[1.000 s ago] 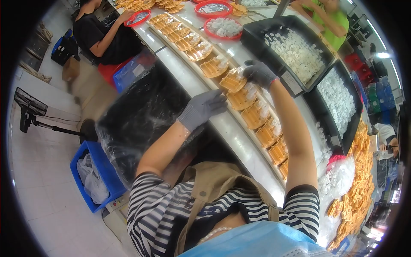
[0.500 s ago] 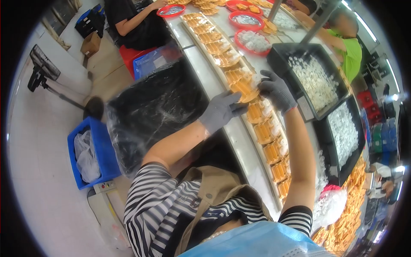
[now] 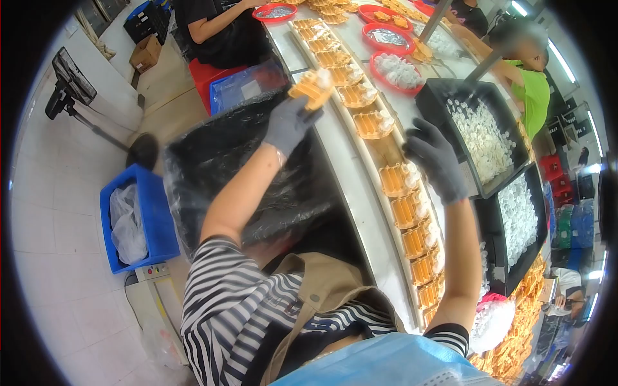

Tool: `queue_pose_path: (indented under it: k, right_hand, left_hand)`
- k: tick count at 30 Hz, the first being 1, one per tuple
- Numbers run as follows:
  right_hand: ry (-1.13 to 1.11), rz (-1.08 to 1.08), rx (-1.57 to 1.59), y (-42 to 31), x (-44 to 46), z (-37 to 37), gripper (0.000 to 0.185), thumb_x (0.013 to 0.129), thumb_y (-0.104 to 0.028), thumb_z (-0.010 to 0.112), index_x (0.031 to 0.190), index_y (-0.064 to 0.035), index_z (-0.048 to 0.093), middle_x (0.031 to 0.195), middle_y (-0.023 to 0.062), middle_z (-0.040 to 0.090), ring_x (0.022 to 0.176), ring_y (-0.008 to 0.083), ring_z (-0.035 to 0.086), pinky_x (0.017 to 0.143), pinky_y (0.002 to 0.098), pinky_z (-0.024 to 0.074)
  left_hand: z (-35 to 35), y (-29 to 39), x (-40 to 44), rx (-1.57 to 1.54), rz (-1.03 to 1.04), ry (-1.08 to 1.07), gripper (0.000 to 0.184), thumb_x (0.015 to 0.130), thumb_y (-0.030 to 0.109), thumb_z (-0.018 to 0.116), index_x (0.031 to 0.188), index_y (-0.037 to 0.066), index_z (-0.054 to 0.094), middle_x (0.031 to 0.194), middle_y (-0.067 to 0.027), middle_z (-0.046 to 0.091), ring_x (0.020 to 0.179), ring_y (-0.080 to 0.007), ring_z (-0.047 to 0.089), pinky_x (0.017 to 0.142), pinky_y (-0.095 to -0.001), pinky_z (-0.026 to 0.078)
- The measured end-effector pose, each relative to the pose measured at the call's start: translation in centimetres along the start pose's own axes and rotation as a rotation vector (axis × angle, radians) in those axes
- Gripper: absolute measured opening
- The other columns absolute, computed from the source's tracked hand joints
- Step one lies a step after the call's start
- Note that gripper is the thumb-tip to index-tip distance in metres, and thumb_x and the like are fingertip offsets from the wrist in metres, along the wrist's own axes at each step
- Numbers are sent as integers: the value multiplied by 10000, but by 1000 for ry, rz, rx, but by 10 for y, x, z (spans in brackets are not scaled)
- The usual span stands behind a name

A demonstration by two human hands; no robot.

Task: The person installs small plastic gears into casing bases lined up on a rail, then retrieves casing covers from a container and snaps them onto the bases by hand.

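My left hand [image 3: 287, 125], in a grey glove, is closed on an orange plastic part with a white piece [image 3: 311, 90] at one end. It holds the part up over the table's near edge, beside the black-lined bin. Similar orange parts [image 3: 373, 125] with white pieces sit in a long narrow rail [image 3: 394, 226], with a gap in the row near the middle. Also gloved in grey, my right hand [image 3: 435, 157] hovers right of that gap, its fingers apart and nothing visible in them.
A large bin lined with black plastic [image 3: 212, 174] stands left of the table. Black trays of white pieces [image 3: 479, 132] and clear pieces [image 3: 517, 212] lie at the right, near red dishes [image 3: 388, 38]. Co-workers [image 3: 531, 96] sit across and further along. A blue crate [image 3: 151, 212] is at left.
My left hand has lifted an orange part out of the rail and carried it up and left, leaving a gap. My right hand has let go and drawn slightly back to the right.
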State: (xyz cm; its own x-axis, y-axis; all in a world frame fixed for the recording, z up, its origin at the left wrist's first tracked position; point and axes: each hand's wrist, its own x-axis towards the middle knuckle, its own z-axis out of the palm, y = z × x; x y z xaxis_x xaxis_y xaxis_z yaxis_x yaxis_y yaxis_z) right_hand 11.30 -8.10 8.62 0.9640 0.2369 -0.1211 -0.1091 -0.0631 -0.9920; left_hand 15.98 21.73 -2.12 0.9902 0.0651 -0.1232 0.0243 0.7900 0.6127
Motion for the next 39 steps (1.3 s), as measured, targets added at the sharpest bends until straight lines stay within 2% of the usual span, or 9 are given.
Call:
queue_pose_path:
  k: [6,12,18,23,25,27,33,36,39]
  right_hand:
    - [159,13,-51,0,-58,-31,527,895,-135,605,1354,36,413,1168,108,530,982,156,593,874,269,490]
    - [329,67,37,16,-115,-52,479,899,-100,574,1343,14,436,1154,110,532,974,162,594,864,269,488]
    - [488,38,149,32,-163,-69,453,896,-82,586,1313,34,456,1100,105,564,935,166,613,810,242,519]
    - [529,-13,187,40,-188,-73,427,905,-87,584,1302,27,475,1090,99,576,938,168,618,813,247,525]
    - [540,-22,174,39,-194,-72,434,903,-102,591,1301,27,477,1089,95,577,945,171,610,821,260,516]
    - [554,-28,158,37,-198,-70,445,898,-121,600,1301,25,480,1087,91,579,948,175,602,828,272,505]
    - [575,-26,142,34,-204,-66,477,882,-163,625,1300,17,481,1081,88,583,939,182,592,836,292,487]
    - [553,-24,160,36,-205,-65,482,890,-171,625,1309,12,472,1090,82,583,949,176,597,835,279,496]
    - [525,-26,167,40,-206,-66,495,903,-177,626,1332,5,459,1112,72,580,968,158,609,829,252,513]
  left_hand:
    - [-44,13,92,4,167,168,322,890,40,546,1202,-19,492,1169,-148,572,1064,-308,587,872,-449,545]
    - [-39,12,151,-29,174,393,324,883,66,586,1188,-15,510,1132,-161,573,962,-269,614,735,-331,590]
    - [-51,16,183,-30,172,365,289,870,78,619,1137,-8,547,1090,-161,589,927,-256,619,682,-318,592]
    - [-110,14,233,480,292,263,265,854,81,641,1093,-7,570,1082,-158,590,910,-250,619,620,-314,590]
    - [-96,22,221,464,246,302,266,848,82,646,1085,-14,572,1081,-158,589,896,-253,621,606,-313,589]
    - [-72,35,201,228,107,419,279,842,83,647,1086,-27,569,1081,-159,586,875,-261,625,603,-312,588]
    - [-81,49,215,658,101,465,232,829,188,669,974,7,659,904,-109,653,826,-177,626,621,-292,530]
    - [-69,55,201,876,268,466,283,831,214,668,1015,-1,675,896,-115,674,850,-180,633,709,-312,507]
    - [-130,47,269,951,287,484,350,841,252,664,1079,-4,669,978,-129,678,888,-175,629,778,-313,478]
